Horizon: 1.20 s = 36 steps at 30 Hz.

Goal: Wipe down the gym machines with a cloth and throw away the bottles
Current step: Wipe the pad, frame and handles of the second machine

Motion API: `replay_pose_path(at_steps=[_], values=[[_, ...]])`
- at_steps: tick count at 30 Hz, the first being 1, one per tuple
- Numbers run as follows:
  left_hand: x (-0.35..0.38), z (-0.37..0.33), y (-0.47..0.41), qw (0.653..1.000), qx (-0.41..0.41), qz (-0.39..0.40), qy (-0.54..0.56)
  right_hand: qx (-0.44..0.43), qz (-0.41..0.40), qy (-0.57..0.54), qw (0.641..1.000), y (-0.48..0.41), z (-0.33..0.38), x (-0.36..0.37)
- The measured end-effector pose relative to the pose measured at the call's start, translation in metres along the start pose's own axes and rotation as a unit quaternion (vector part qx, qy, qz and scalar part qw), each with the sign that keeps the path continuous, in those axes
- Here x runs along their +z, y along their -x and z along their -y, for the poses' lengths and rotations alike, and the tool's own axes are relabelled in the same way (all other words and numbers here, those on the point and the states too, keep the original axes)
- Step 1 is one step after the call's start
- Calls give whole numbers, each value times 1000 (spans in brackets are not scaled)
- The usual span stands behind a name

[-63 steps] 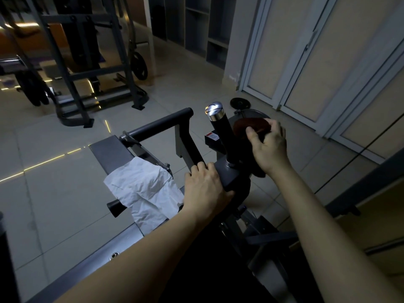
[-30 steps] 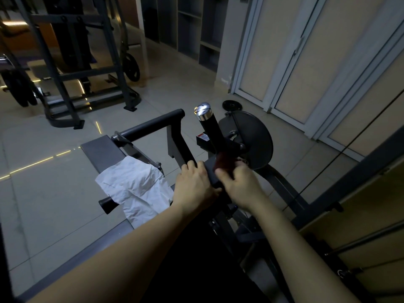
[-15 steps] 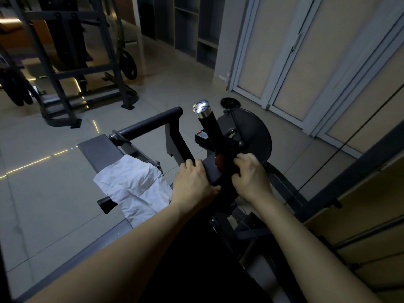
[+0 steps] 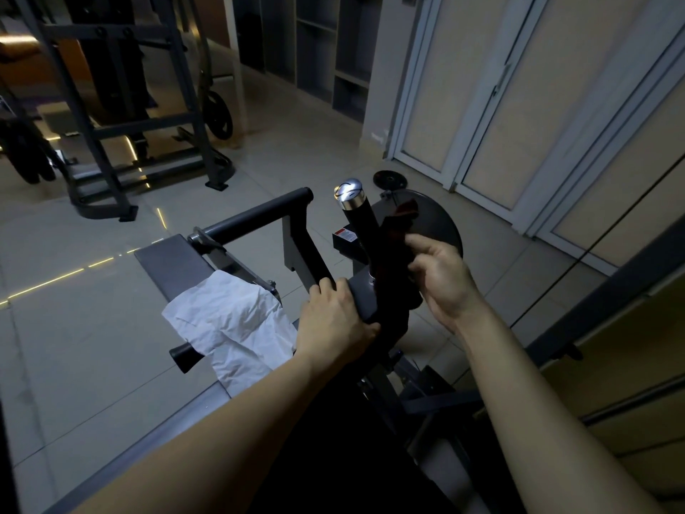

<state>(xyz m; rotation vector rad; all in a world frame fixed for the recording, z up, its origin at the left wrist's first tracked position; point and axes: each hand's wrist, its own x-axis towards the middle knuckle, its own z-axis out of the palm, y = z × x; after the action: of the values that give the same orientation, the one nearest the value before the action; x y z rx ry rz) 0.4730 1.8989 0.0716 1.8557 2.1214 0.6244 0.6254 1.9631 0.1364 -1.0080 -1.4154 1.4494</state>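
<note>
My right hand (image 4: 441, 276) is closed around a dark red cloth (image 4: 398, 231), which I press against the black upright handle with a shiny chrome cap (image 4: 357, 213) on the dark grey gym machine (image 4: 296, 239). The cloth wraps the right side of this handle, and one loose end of it stands up above my fingers. My left hand (image 4: 335, 320) is closed on the dark grey metal block (image 4: 361, 294) at the foot of the handle, with the fingers curled over its top edge. Just to the left of my left hand, a crumpled white paper sheet (image 4: 231, 322) hangs over the flat grey pad (image 4: 170, 261) of the machine and covers part of a short black bar (image 4: 181, 356). Behind the handle there is a black round disc (image 4: 441, 228), partly hidden by the cloth and my right hand. Further away, on the pale tiled floor (image 4: 55, 335), stands a dark metal rack (image 4: 122, 116), and white sliding doors (image 4: 482, 105) are on the right. The room is dim, so I cannot tell small details on the machine.
</note>
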Motion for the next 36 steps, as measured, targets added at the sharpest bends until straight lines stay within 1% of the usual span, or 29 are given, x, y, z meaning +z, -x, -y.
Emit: replay_pose_path(at_steps=[2,5,7,9,11,13,14,16,17,19,20,21,22,23,24,25,26,27,28,29,30,31,32,33,34,35,36], values=[[0,0,1,1000,-1,-5,0,-16,46,100,994,-3,-1,-9],[0,0,-1,1000,0,0,-1,-36,98,208,972,-18,-7,-11],[0,-1,-1,1000,0,0,-2,-44,99,278,954,-31,-11,-9],[1,-1,-1,1000,2,-6,-6,-60,92,325,939,-43,-18,-4],[4,-1,-1,1000,-1,-14,-9,-98,72,315,941,-48,-29,4],[5,-2,-2,1000,-4,-15,-12,-129,33,262,956,-51,-40,13],[6,-2,-2,1000,-5,-15,-14,-128,20,234,964,-51,-43,16],[6,-2,-3,1000,-5,-12,-15,-78,40,189,978,-55,-38,18],[6,-1,-4,1000,-6,-8,-17,-31,78,178,980,-60,-32,14],[5,0,-5,1000,-7,7,-16,61,189,183,963,-67,-15,5],[4,0,-5,1000,-6,12,-14,92,230,188,951,-69,-10,1],[4,0,-5,1000,-4,15,-12,110,248,182,945,-68,-7,-1],[3,0,-5,1000,-4,15,-11,110,241,172,949,-67,-8,0],[2,0,-5,1000,-7,16,-12,81,206,160,962,-64,-13,5],[2,-1,-4,1000,-10,17,-14,27,143,158,977,-58,-21,9],[2,-1,-3,1000,-14,18,-17,-29,66,165,984,-53,-32,16],[2,-3,-3,1000,-14,15,-18,-75,-16,184,980,-47,-42,24],[3,-3,-2,1000,-14,10,-15,-102,-93,213,967,-43,-51,33],[3,-3,-3,1000,-12,6,-11,-109,-165,250,948,-38,-56,44],[3,-3,-3,1000,-12,7,-7,-108,-219,280,928,-35,-61,53],[2,-2,-4,1000,-12,12,-4,-110,-251,293,916,-33,-63,60],[3,-1,-4,1000,-13,17,-4,-120,-257,292,913,-33,-64,62],[3,-1,-4,1000,-12,18,-6,-130,-232,283,922,-35,-63,56],[3,-1,-4,1000,-11,17,-11,-131,-173,262,940,-41,-59,47],[3,-1,-4,1000,-10,15,-15,-112,-84,242,960,-48,-52,33],[2,-2,-4,1000,-10,16,-18,-73,19,222,972,-56,-41,20],[2,-2,-4,1000,-10,14,-17,-14,118,208,971,-61,-26,10]])
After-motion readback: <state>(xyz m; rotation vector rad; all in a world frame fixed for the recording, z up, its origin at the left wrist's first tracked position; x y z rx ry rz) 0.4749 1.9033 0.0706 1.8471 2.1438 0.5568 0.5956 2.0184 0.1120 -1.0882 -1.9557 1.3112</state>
